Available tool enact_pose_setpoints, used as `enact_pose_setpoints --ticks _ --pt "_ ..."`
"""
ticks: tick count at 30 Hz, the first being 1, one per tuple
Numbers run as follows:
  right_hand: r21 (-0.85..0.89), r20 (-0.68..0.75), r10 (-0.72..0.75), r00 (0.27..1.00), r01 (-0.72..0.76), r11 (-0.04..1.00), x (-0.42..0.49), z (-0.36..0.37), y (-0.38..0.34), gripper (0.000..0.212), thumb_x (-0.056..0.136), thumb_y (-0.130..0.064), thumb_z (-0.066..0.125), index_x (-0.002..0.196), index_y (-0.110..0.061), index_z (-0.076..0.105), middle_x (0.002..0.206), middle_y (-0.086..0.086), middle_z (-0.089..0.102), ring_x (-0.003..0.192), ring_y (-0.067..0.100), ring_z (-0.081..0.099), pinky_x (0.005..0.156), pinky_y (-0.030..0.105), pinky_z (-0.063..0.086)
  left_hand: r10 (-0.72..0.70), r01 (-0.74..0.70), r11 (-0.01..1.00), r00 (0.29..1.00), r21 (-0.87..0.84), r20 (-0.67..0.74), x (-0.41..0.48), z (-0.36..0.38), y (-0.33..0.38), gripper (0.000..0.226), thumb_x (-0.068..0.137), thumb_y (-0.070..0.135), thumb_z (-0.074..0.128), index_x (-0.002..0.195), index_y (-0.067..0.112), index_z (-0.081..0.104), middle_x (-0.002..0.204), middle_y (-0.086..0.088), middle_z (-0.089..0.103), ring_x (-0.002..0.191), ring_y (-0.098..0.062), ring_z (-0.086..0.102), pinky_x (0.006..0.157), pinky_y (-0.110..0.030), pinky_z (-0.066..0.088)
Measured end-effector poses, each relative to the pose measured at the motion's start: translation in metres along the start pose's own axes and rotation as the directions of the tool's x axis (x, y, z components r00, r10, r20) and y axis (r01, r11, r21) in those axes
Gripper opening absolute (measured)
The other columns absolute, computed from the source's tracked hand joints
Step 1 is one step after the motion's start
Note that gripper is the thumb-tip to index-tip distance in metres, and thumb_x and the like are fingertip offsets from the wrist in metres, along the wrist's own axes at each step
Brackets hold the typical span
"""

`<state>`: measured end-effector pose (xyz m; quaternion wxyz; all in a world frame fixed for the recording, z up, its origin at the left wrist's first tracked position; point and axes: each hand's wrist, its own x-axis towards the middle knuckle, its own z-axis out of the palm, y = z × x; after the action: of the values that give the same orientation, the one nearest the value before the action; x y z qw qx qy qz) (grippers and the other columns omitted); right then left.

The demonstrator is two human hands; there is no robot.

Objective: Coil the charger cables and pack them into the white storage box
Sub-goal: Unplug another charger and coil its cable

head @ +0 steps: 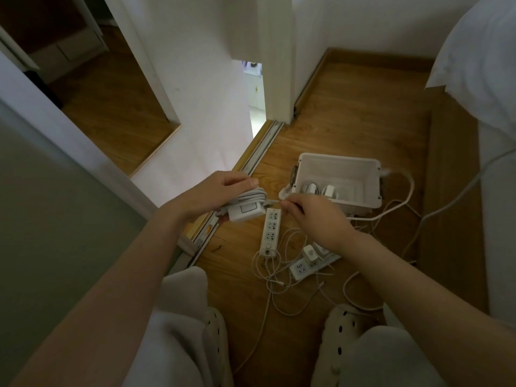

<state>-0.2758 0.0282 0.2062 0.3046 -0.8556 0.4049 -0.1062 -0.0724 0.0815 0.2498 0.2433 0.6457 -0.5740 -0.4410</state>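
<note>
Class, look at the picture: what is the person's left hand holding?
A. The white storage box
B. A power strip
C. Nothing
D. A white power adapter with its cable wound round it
D: the left hand grips the white power adapter with the grey cable wound round it, while the right hand pinches that cable's free end.
</note>
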Motion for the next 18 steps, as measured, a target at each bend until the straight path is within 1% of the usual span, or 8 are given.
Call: enact_pose_setpoints --ticks 2,3,5,8,11,14,16,18 --pt "-0.014 -0.039 0.015 0.999 -0.015 1.0 0.0 -0.001 -0.005 0.031 0.1 -0.033 0.036 0.087 -0.022 0.062 0.058 -0.008 0.051 0.048 0.007 0.045 0.047 0.023 0.033 0.047 -0.046 0.999 0.997 0.029 -0.065 0.003 0.0 -0.001 0.029 0.083 0.053 0.049 0.092 0.03 0.065 0.085 -0.003 0.065 0.069 -0.021 0.065 0.055 -0.031 0.054" --pt "-0.015 -0.06 0.026 0.998 -0.027 1.0 0.001 -0.001 -0.007 0.03 0.1 -0.032 0.036 0.087 -0.023 0.062 0.057 -0.008 0.051 0.048 0.006 0.045 0.047 0.022 0.033 0.074 -0.068 0.996 0.992 0.065 -0.1 0.005 0.001 -0.003 0.027 0.083 0.053 0.052 0.092 0.032 0.065 0.085 0.0 0.065 0.069 -0.018 0.065 0.053 -0.029 0.056" --pt "-0.007 -0.095 0.047 0.994 -0.048 0.999 0.0 -0.002 -0.008 0.028 0.099 -0.031 0.038 0.086 -0.023 0.062 0.056 -0.01 0.051 0.048 0.005 0.046 0.047 0.021 0.031 0.096 -0.071 0.988 0.977 0.136 -0.189 0.009 0.004 -0.009 0.022 0.083 0.053 0.056 0.093 0.035 0.065 0.09 0.001 0.064 0.076 -0.019 0.066 0.058 -0.035 0.057" --pt "0.06 -0.113 0.067 0.991 -0.061 0.996 -0.002 -0.003 -0.01 0.028 0.1 -0.027 0.038 0.091 -0.022 0.064 0.06 -0.008 0.054 0.046 0.005 0.044 0.045 0.019 0.032 0.133 -0.072 0.978 0.938 0.195 -0.32 0.013 0.012 -0.016 0.009 0.085 0.046 0.059 0.091 0.039 0.06 0.094 0.007 0.06 0.085 -0.012 0.062 0.064 -0.026 0.055" --pt "0.207 -0.112 0.095 0.989 -0.07 0.976 -0.006 -0.001 -0.014 0.028 0.1 -0.023 0.036 0.096 -0.019 0.064 0.065 0.001 0.059 0.041 0.005 0.039 0.04 0.015 0.031 0.234 -0.082 0.924 0.894 0.372 -0.383 0.017 0.015 -0.019 0.019 0.087 0.043 0.057 0.101 0.03 0.058 0.099 0.006 0.057 0.087 -0.01 0.057 0.07 -0.021 0.049" --pt "0.324 -0.091 0.127 0.988 -0.091 0.942 -0.011 0.003 -0.019 0.029 0.101 -0.022 0.035 0.099 -0.017 0.063 0.057 -0.004 0.052 0.037 0.005 0.037 0.036 0.014 0.029 0.263 -0.017 0.873 0.858 0.488 -0.441 0.02 0.018 -0.024 0.032 0.09 0.041 0.054 0.115 0.021 0.054 0.104 0.003 0.048 0.087 -0.011 0.052 0.071 -0.019 0.044" --pt "0.341 -0.043 0.123 0.991 -0.101 0.934 -0.012 0.007 -0.025 0.03 0.101 -0.023 0.034 0.104 -0.017 0.063 0.054 -0.006 0.046 0.039 0.006 0.034 0.037 0.014 0.026 0.264 0.027 0.848 0.844 0.529 -0.467 0.022 0.022 -0.026 0.035 0.091 0.039 0.052 0.119 0.019 0.05 0.109 -0.001 0.043 0.086 -0.011 0.048 0.074 -0.021 0.045" --pt "0.404 0.041 0.119 0.992 -0.126 0.906 -0.012 0.008 -0.03 0.03 0.101 -0.022 0.033 0.108 -0.016 0.062 0.057 -0.006 0.045 0.043 0.007 0.033 0.039 0.015 0.026 0.248 0.057 0.847 0.837 0.529 -0.487 0.023 0.024 -0.026 0.035 0.092 0.038 0.052 0.12 0.018 0.047 0.114 -0.005 0.042 0.086 -0.012 0.047 0.075 -0.024 0.047"
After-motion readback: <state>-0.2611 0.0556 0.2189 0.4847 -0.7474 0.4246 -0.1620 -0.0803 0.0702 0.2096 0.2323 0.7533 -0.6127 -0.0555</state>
